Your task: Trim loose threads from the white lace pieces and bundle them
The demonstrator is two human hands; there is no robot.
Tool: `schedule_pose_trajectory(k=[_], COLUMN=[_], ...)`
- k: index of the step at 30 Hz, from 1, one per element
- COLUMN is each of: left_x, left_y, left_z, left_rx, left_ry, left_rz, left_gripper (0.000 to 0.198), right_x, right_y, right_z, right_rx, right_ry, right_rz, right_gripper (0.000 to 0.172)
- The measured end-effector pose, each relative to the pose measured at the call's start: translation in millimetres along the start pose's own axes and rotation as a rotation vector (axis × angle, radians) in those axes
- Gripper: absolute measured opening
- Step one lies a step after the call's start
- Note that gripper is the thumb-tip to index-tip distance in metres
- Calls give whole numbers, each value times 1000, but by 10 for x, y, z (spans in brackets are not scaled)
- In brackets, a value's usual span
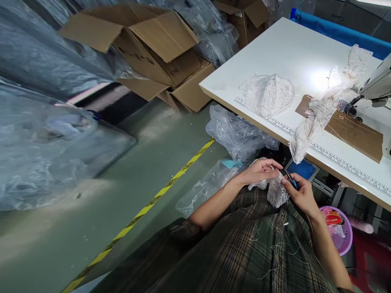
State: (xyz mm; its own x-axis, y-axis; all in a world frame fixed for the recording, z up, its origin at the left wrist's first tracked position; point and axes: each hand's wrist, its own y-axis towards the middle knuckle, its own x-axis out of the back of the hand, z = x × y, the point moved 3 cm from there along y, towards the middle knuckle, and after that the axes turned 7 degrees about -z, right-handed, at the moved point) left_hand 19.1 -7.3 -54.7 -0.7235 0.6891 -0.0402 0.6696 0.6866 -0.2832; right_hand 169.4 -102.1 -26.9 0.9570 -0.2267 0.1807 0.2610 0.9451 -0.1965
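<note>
Above my lap, my left hand pinches the upper edge of a white lace piece, which hangs down onto the plaid clothing. Close beside it, my right hand is closed around small thread snips with blue on the handle, their blades pointing up toward my left fingertips. Whether the blades touch the lace or a thread is too small to tell. On the white sewing table, another lace strip runs under the sewing machine and droops over the front edge. A lace pile lies to its left.
The sewing table has a ruler along its front edge. Open cardboard boxes and plastic-wrapped bundles stand at left. Plastic bags hang below the table. A purple basket sits at right. Yellow-black tape crosses the floor.
</note>
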Motion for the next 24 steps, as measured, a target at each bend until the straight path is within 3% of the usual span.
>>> schedule_pose_trajectory(k=[3, 6, 8, 11, 14, 17, 20, 24], left_x=[123, 230, 271, 268, 185, 122, 67, -29], left_y=[-60, -156, -212, -264, -287, -279, -218, -77], left_z=[272, 399, 392, 268, 50, -196, -365, -381], left_rx=[41, 61, 88, 74, -77, -242, -356, -424], left_ry=[360, 698, 794, 737, 496, 299, 294, 301], left_rz=[-80, -79, -61, -59, -24, -112, -206, -144], left_gripper=[68, 51, 44, 41, 35, 52, 65, 37], right_x=[120, 240, 278, 253, 170, 84, 30, 28], right_y=[-25, -16, 6, 35, 34, 4, -44, -116], right_z=[-78, -121, -137, -160, -157, -107, -21, 105], right_rx=[-63, -59, -45, -66, -84, -55, -5, 101], right_ry=[-3, -40, -40, 6, 66, 86, 36, -36], right_rz=[-27, -86, -127, -146, -119, -84, -79, -144], right_gripper=[42, 40, 40, 44, 47, 45, 40, 28])
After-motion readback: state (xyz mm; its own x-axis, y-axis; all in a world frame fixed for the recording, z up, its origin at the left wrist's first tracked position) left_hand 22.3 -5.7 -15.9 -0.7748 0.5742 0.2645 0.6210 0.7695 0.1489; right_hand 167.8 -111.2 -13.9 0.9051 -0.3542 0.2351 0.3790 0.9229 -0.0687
